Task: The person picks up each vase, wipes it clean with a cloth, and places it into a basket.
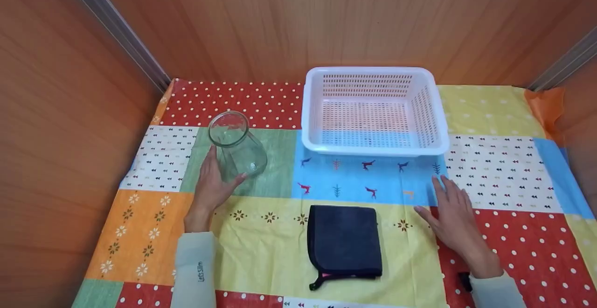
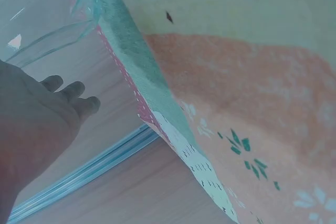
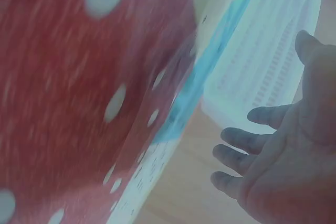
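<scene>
A clear glass jar [image 1: 247, 156] with a wide rim stands tilted-looking on the green patch of cloth in the head view. My left hand [image 1: 212, 189] is right beside it, thumb and fingers spread at its near-left side. In the left wrist view, part of the glass jar [image 2: 50, 40] shows above that hand's extended fingers [image 2: 73, 92]. My right hand [image 1: 454, 217] hovers over the cloth at the right with its fingers loosely spread, holding nothing. Its fingers [image 3: 244, 141] point toward the white basket [image 3: 231, 93] in the right wrist view.
A white perforated plastic basket [image 1: 373, 151] stands at the back, with its bottom visible. In front of it lies a dark, flat, zip-edged pouch [image 1: 345, 240] with a small pull tab. Patchwork cloth [image 1: 261, 256] covers the table; wooden panels [image 1: 261, 23] enclose the back and sides.
</scene>
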A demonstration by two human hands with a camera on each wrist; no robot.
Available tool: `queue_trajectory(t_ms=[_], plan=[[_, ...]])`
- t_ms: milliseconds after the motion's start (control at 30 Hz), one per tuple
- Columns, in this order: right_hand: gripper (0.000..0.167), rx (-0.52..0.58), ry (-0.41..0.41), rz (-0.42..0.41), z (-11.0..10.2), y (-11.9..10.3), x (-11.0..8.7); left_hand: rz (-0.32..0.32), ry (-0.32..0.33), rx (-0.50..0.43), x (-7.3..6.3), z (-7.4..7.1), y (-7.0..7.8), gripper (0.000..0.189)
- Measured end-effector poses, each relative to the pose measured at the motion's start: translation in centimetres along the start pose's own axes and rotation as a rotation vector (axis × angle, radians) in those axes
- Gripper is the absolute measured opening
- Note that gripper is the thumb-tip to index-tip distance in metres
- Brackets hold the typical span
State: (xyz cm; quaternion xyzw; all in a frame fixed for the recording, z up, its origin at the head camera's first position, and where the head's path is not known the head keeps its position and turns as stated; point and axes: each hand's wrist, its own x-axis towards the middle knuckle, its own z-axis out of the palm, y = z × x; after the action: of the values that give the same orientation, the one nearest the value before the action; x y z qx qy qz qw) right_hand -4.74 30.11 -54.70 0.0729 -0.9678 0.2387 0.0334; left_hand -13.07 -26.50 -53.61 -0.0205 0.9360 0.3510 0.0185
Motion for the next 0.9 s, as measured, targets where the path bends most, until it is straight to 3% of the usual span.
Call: queue_trajectory(t_ms=[133, 267, 567, 900], plan=[[0.086, 0.020, -0.024, -0.016, 0.5, -0.9, -0.1, -0.049, 0.007, -0.089, 0.0, -0.2, 0.5, 0.117], [0.085, 0.022, -0.048, -0.034, 1.0, -1.9, -0.2, -0.053, 0.038, -0.158, -0.1, -0.3, 0.9, 0.113], [0.081, 0.054, -0.113, -0.065, 2.2, -4.2, -0.3, 0.026, 0.177, -0.300, 0.3, 0.1, 2.0, 0.104], [0.076, 0.094, -0.147, -0.097, 3.2, -6.4, -0.3, 0.068, 0.255, -0.464, 0.9, 0.5, 3.4, 0.094]])
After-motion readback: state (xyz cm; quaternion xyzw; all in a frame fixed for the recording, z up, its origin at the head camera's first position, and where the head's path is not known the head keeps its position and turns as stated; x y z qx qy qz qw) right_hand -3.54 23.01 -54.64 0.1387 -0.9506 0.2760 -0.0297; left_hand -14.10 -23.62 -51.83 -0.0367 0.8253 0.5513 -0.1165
